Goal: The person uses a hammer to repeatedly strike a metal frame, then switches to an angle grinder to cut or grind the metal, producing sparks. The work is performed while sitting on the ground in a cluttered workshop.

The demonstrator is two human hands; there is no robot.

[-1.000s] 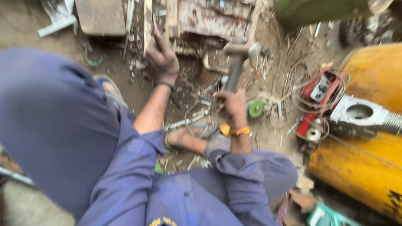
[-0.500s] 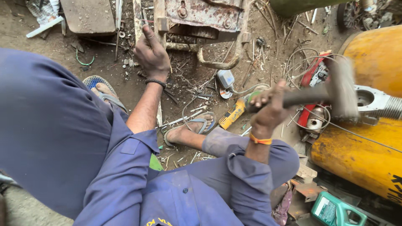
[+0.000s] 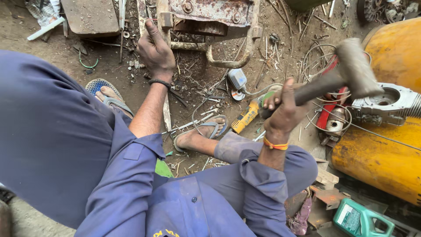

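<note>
While my right grip (image 3: 283,107) is clamping the hammer (image 3: 351,70), its head is sitting up and right; my left grip (image 3: 155,52) is pinning the metal strip (image 3: 167,116).

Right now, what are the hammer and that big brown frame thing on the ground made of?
The hammer, gripped in the right hand, looks like a dull grey metal head on a dark handle, maybe wood; blur leaves that open. The frame by the left hand looks like steel or iron: flaking reddish-brown rust, bolts, a bent bar.
</note>
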